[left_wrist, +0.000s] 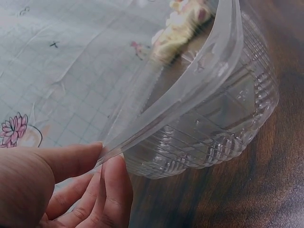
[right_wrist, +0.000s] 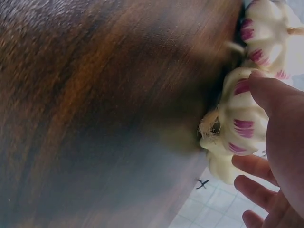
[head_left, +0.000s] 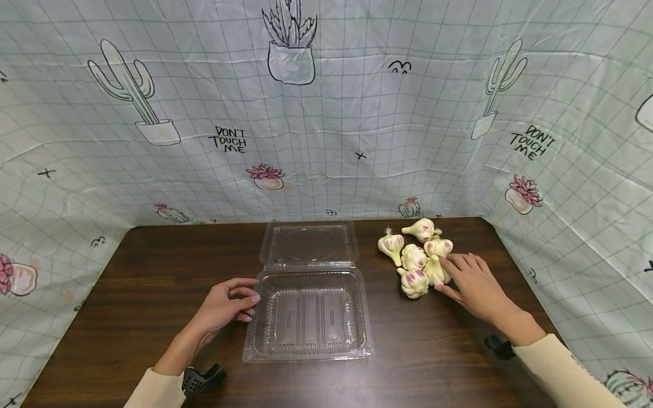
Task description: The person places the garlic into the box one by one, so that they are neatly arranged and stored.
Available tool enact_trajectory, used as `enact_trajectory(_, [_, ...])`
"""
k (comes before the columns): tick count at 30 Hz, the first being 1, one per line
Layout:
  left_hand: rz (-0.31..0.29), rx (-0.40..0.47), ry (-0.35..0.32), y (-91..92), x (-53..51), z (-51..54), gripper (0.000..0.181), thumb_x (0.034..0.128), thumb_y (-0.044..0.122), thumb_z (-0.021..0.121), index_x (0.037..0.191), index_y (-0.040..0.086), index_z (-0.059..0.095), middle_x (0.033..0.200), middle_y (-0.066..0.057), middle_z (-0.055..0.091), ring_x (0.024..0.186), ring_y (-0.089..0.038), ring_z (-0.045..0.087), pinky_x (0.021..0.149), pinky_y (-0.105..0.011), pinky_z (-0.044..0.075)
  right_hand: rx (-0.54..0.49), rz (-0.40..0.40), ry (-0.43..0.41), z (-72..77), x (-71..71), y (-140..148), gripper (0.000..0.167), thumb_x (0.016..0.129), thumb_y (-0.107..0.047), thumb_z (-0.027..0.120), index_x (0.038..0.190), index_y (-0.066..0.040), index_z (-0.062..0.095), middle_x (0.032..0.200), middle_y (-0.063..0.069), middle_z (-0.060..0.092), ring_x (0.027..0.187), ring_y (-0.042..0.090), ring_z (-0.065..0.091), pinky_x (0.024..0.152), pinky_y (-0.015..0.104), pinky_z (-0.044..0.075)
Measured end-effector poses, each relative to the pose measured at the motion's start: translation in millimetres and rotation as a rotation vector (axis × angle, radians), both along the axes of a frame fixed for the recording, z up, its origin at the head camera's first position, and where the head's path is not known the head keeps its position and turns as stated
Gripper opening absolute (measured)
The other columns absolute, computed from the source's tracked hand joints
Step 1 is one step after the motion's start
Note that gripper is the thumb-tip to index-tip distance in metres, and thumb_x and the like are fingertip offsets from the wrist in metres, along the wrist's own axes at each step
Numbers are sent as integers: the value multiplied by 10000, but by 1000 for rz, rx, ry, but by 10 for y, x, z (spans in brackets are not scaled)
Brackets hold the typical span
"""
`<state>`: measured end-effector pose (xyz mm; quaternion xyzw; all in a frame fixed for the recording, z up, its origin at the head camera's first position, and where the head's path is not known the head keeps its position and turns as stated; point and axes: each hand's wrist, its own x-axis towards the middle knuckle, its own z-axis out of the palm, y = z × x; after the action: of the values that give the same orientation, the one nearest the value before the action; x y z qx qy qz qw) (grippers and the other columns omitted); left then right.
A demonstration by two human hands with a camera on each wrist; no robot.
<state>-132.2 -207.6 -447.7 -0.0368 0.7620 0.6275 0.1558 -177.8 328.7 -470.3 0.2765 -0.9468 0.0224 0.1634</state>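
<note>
Garlic bulbs, six in number, rounded, cream-white with purple streaks, lie clustered right of the clear plastic hinged container, its lid open behind. Your left hand pinches the container's left rim; your right hand, right of the container, spreads parted fingers beside one bulb, thumb touching it.

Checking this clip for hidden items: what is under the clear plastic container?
The brown table shows through the clear plastic container and its open lid. The left hand pinches the left rim; its fingers cover a small stretch there, so what lies beneath them cannot be seen.
</note>
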Motion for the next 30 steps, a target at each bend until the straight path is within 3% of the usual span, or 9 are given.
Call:
enact_trajectory(9, [7,2,4,5,0,4,488,1014,1,680,1455,-121,511,1029,-79,690,789,-178,678,669,-278,625,-14,-2,-43,9,-12,-25,590,886,-266,844,1342,44,634,1257,246,668,1147,457,615,1003,656,452])
enact_trajectory(25, [7,-9,3,9,2,-3,478,1017,-7,672,1454,-119,512,1001,-68,701,777,-176,677,670,-272,621,-20,14,-12,-17,-18,-6,569,859,-242,861,1301,47,650,1227,240,682,1125,456,632,978,641,468])
enact_trajectory(30, [9,-8,2,11,3,0,475,1016,-14,670,1451,-121,514,990,-63,705,776,-171,676,672,-269,621,-35,5,0,45,4,11,552,852,-239,867,1277,40,651,1222,229,683,1124,456,625,976,639,459])
